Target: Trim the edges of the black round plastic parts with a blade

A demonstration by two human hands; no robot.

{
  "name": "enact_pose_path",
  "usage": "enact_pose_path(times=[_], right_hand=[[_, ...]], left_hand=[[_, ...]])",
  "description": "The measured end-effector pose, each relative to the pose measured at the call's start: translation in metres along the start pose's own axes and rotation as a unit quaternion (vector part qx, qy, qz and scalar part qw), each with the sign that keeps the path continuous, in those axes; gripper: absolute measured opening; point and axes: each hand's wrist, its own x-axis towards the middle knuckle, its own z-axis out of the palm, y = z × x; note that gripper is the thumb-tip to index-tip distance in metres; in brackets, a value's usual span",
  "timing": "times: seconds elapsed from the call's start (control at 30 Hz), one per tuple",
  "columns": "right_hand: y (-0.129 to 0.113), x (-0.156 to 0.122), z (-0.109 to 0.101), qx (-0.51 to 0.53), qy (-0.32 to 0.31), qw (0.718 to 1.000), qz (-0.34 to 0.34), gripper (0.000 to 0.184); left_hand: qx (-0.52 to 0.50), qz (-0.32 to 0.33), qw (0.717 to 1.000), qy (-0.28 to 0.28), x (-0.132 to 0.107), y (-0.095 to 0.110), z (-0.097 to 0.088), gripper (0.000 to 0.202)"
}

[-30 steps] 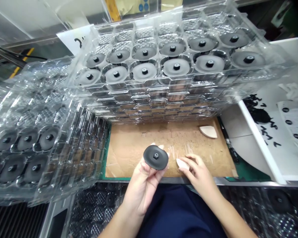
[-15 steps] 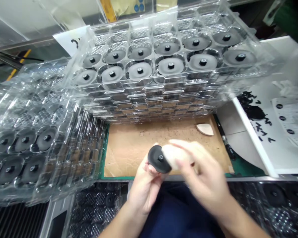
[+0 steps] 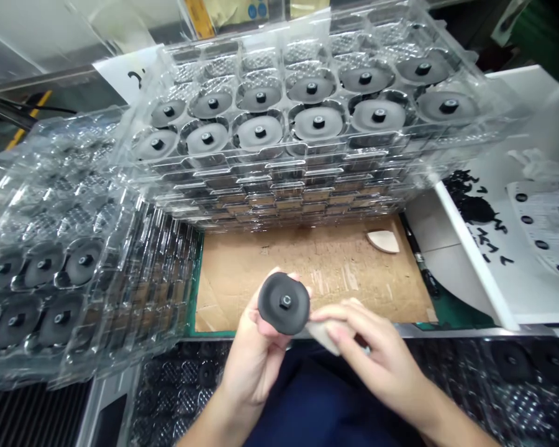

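My left hand [image 3: 254,351] grips a round black rubber-like disc [image 3: 279,313] by its edge, fingers behind it. The disc's face, with a short hexagonal stub in the centre, is turned up toward me. My right hand [image 3: 384,357] pinches a pale, flat pad [image 3: 326,337] between thumb and fingers. The pad's tip is at the disc's lower right edge; whether they touch I cannot tell. Both hands are above the near edge of a cardboard sheet [image 3: 242,267].
Behind the cardboard rises a stack of clear plastic trays [image 3: 279,171] bearing similar discs. Another tray stack [image 3: 121,273] stands at left. A cream wedge-shaped piece [image 3: 382,241] and a black pen [image 3: 426,273] lie to the right. Black scraps [image 3: 479,211] and a label sheet [image 3: 547,217] are on a white surface.
My left hand has moved left with the disc, its face now fully visible. The right hand has drawn the pad off the disc's face, down to its lower right edge.
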Motion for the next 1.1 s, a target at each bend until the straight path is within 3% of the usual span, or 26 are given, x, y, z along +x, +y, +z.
enact_pose_path(times=[0.1, 0.17, 0.27, 0.43, 0.57, 0.63, 0.73, 0.83, 0.9, 1.0, 1.1], right_hand=[[0.0, -0.005, -0.011, -0.029, 0.095, 0.993, 0.058, 0.017], [-0.009, -0.001, -0.014, -0.061, 0.105, 0.992, 0.014, 0.02], [-0.023, 0.009, -0.008, -0.067, 0.054, 0.992, -0.094, 0.024], [-0.024, 0.022, 0.004, -0.082, -0.13, 0.982, -0.113, 0.022], [-0.021, 0.02, 0.008, -0.071, -0.121, 0.978, -0.153, 0.024], [-0.014, 0.012, 0.011, 0.004, -0.114, 0.987, -0.113, 0.022], [0.008, -0.005, 0.015, 0.086, -0.042, 0.994, 0.044, 0.018], [0.031, -0.014, 0.011, 0.087, 0.046, 0.979, 0.176, 0.018], [0.033, -0.012, 0.002, 0.067, 0.085, 0.976, 0.191, 0.018], [0.012, 0.002, -0.011, 0.015, 0.115, 0.985, 0.125, 0.016], [-0.013, 0.018, -0.013, -0.037, 0.086, 0.995, -0.022, 0.018]], left_hand=[[0.015, -0.002, 1.0, -0.02, 0.0, -0.004, 0.005, 0.056], [0.022, 0.001, 0.999, -0.027, 0.0, -0.008, 0.007, 0.054], [0.032, -0.005, 0.999, -0.028, -0.001, -0.01, 0.006, 0.055], [0.023, 0.052, 0.998, 0.018, -0.002, -0.002, -0.002, 0.046], [0.014, 0.108, 0.994, 0.014, -0.004, 0.008, 0.006, 0.048], [0.004, 0.103, 0.995, 0.002, -0.004, 0.011, 0.011, 0.053], [-0.007, 0.098, 0.995, -0.01, 0.001, 0.011, 0.01, 0.053], [-0.008, 0.083, 0.996, -0.015, 0.007, 0.005, 0.004, 0.049], [-0.008, 0.072, 0.997, -0.01, 0.009, 0.001, 0.0, 0.046], [-0.001, 0.057, 0.998, -0.003, 0.008, -0.002, 0.001, 0.047], [0.012, 0.047, 0.999, -0.002, 0.004, -0.001, 0.006, 0.054]])
